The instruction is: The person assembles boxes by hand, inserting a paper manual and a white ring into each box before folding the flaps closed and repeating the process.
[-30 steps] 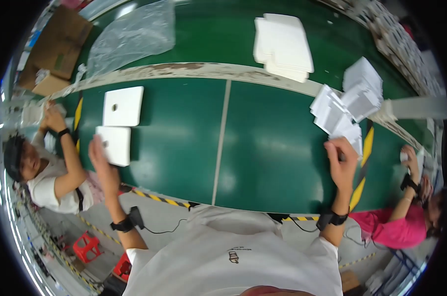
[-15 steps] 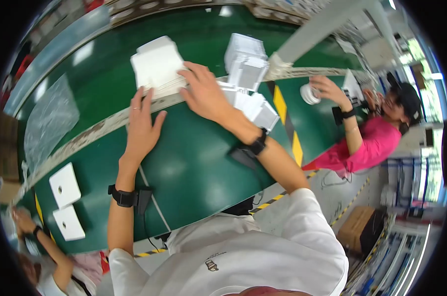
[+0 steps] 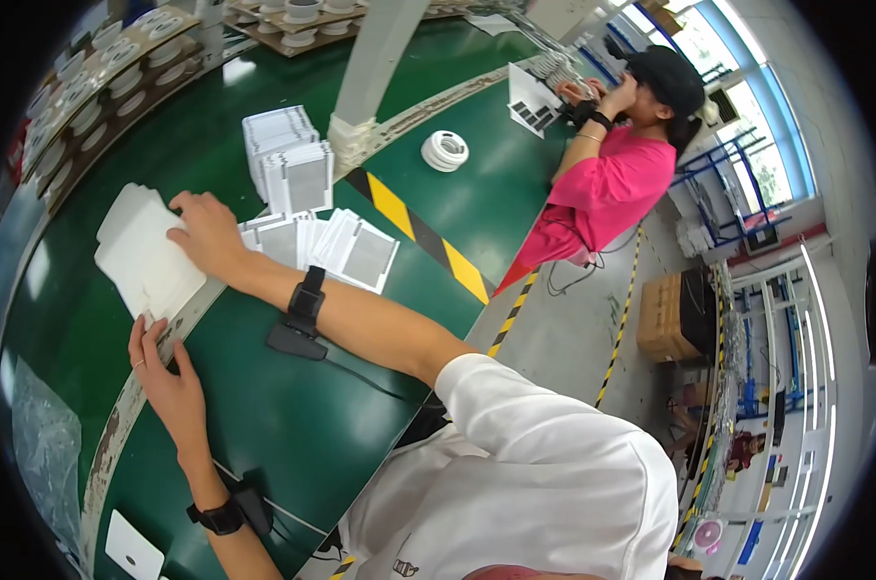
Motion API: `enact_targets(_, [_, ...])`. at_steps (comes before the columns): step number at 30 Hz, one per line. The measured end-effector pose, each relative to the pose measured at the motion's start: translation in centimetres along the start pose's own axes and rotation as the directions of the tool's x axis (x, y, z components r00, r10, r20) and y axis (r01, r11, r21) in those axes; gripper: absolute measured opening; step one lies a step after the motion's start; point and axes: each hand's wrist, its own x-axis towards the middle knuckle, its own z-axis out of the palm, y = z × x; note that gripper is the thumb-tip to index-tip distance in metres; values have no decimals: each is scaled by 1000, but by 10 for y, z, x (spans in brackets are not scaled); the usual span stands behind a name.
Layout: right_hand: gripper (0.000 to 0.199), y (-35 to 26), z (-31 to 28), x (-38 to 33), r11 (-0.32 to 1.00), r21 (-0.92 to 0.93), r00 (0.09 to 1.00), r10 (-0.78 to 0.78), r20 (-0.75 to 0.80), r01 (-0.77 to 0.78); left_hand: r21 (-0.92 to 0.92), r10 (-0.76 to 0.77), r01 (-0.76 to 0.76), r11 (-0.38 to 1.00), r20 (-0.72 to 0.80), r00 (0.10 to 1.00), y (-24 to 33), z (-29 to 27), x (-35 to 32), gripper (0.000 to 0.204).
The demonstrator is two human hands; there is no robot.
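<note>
A pile of flat white sheets or folded blanks (image 3: 148, 253) lies at the worn inner edge of the green bench. My left hand (image 3: 170, 387) is open, its fingers stretched out and their tips touching the near edge of the pile. Against the pile's right edge rests my right hand (image 3: 211, 240), fingers apart and slightly bent, with nothing visibly gripped. Just right of that hand, white cards with grey panels (image 3: 346, 249) are fanned out on the bench. Behind them stands a taller stack of the same cards (image 3: 288, 159).
A grey post (image 3: 375, 68) rises past the card stack. White rings (image 3: 445, 151) sit beyond the yellow-black tape (image 3: 404, 217). A co-worker in pink (image 3: 612, 184) is at the right. Clear plastic film (image 3: 46, 449) and a white plate (image 3: 133, 546) lie at left.
My view has swung to the right, so the bench things appear further left. Both hands stay at the white pile. The co-worker's hand has left the white rings and is raised.
</note>
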Motion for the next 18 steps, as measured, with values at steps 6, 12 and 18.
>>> enact_targets(6, [32, -10, -3, 5, 977, -208, 987, 8, -163, -42, 32, 34, -32, 999, -58, 998, -10, -2, 2, 31])
enact_targets(12, [25, -28, -7, 16, 995, 32, 976, -83, -200, 92, -52, 30, -39, 998, -161, 987, -15, -11, 7, 30])
enact_targets(18, [32, -25, -15, -29, 826, 544, 989, 107, 104, -147, -905, -313, -58, 422, -205, 927, -9, -5, 4, 75])
